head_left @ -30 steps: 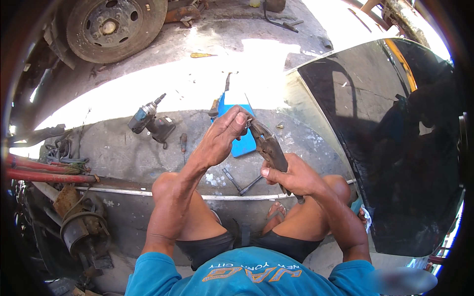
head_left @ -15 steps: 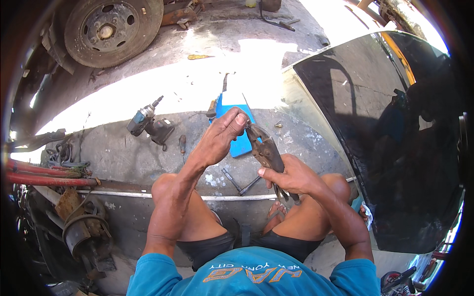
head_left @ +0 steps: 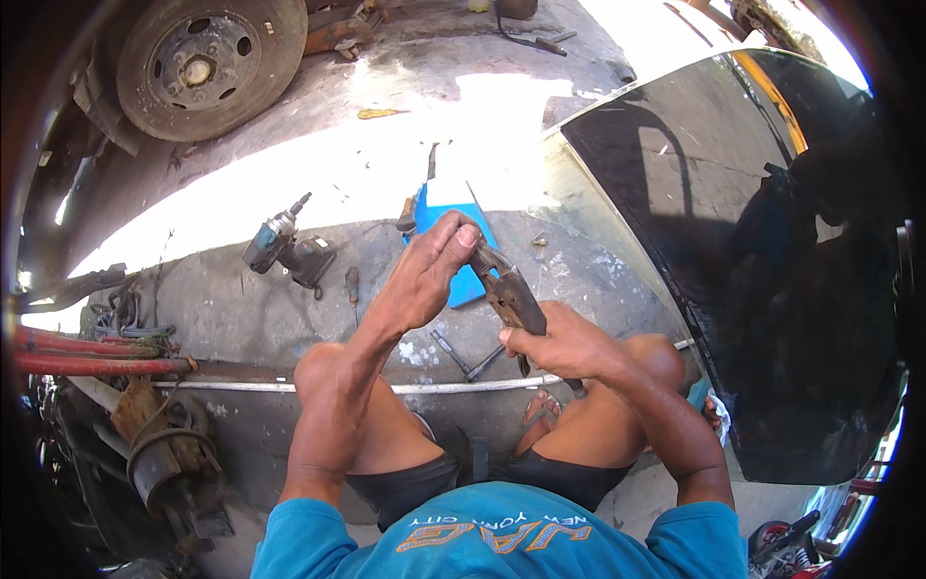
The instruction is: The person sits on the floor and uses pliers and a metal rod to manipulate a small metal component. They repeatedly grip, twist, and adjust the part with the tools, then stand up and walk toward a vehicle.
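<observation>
In the middle of the head view, my right hand (head_left: 567,342) is wrapped round the handles of worn, dark locking pliers (head_left: 514,299). Their jaws point up and left, reaching my left hand (head_left: 429,265). The left fingers are curled and pressed together under the thumb at the jaw tips. Whatever they pinch there is hidden by the fingers. Below both hands, on the concrete, lies a blue flat piece (head_left: 465,288), partly covered by the left hand and the pliers. A dark metal T-shaped wrench (head_left: 470,365) rests closer to my feet.
A cordless impact driver (head_left: 289,244) and a screwdriver (head_left: 353,285) lie to the left. A large dark glass panel (head_left: 733,261) stands on the right. A truck wheel (head_left: 207,68) is at the far left, and red bars (head_left: 101,359) jut in nearer. A yellow-handled tool (head_left: 383,113) lies farther off.
The pliers' handles, spread apart earlier, are now squeezed closer together in my right hand. The jaws have shifted slightly left, against my left fingers. My left hand has barely moved.
</observation>
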The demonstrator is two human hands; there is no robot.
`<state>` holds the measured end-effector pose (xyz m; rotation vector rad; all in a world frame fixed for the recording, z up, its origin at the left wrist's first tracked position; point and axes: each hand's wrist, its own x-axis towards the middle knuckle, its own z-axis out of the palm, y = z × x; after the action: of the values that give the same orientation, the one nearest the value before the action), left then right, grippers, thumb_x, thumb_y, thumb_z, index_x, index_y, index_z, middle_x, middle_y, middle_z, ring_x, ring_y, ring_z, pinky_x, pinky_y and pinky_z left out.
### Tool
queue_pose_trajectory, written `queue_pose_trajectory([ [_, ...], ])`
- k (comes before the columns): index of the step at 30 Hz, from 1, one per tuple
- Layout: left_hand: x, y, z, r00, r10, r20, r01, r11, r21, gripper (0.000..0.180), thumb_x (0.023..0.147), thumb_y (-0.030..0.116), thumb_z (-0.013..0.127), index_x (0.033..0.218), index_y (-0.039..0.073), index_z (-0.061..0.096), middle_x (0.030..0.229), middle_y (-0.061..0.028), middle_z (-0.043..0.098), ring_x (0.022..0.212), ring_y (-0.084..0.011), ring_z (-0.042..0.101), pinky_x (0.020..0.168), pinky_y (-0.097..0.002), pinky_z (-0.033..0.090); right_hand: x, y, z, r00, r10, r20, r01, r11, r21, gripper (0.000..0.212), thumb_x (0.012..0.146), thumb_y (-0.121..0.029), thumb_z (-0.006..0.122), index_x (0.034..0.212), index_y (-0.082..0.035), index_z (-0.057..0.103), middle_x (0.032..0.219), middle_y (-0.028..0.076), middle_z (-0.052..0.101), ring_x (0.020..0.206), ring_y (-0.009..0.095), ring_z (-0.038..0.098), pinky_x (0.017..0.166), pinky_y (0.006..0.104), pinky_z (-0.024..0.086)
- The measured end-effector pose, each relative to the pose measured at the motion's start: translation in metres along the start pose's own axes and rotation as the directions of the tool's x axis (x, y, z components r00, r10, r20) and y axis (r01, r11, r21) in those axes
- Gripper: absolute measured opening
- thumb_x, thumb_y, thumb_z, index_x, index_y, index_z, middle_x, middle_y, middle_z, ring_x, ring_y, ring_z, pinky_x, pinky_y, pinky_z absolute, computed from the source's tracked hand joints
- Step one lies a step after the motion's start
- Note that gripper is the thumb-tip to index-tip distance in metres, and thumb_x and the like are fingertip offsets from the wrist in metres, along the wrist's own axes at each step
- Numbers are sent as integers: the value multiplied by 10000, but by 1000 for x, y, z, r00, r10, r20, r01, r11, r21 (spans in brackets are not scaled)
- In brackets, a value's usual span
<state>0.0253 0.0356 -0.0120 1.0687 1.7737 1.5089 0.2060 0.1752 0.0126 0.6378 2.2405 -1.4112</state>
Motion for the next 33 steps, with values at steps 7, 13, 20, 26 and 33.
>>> queue_pose_trajectory([
  [7,-1,-2,3,999,14,-37,-14,1000,-4,526,1085,515,376,1021,28,563,780,-72,528,714,-181,497,662,-353,427,1,9,9,985,-170,7,165,965,202,335,949,-351,675,842,-46,589,716,21,532,712,148,514,659,356,444],
  [13,-2,6,2,1000,9,-19,-8,999,41,518,1087,505,383,1013,24,561,790,-83,540,719,-195,508,673,-362,431,4,12,12,987,-159,-32,162,978,135,319,965,-292,652,800,-55,518,685,21,477,669,144,461,630,366,415],
  [20,-5,6,1,1000,8,-9,-7,998,63,512,1084,505,399,1001,21,542,805,-85,541,759,-193,501,711,-364,427,4,7,6,997,-80,10,78,989,129,325,975,-308,640,844,-26,542,688,47,489,674,164,473,647,376,421],
  [26,-3,7,-1,999,-40,-7,40,996,75,526,1074,532,408,982,31,538,784,-70,537,741,-172,492,685,-353,423,1,-3,-1,991,-104,-87,101,994,-42,373,980,-338,618,1048,29,625,788,165,609,764,299,585,766,442,468],
  [33,-2,2,3,1000,5,-10,-5,999,48,543,1062,560,416,1016,35,547,796,-52,540,724,-146,504,656,-331,431,1,0,-10,996,-93,1,93,995,-42,383,973,-346,620,1109,11,643,852,201,650,816,329,621,799,456,480],
])
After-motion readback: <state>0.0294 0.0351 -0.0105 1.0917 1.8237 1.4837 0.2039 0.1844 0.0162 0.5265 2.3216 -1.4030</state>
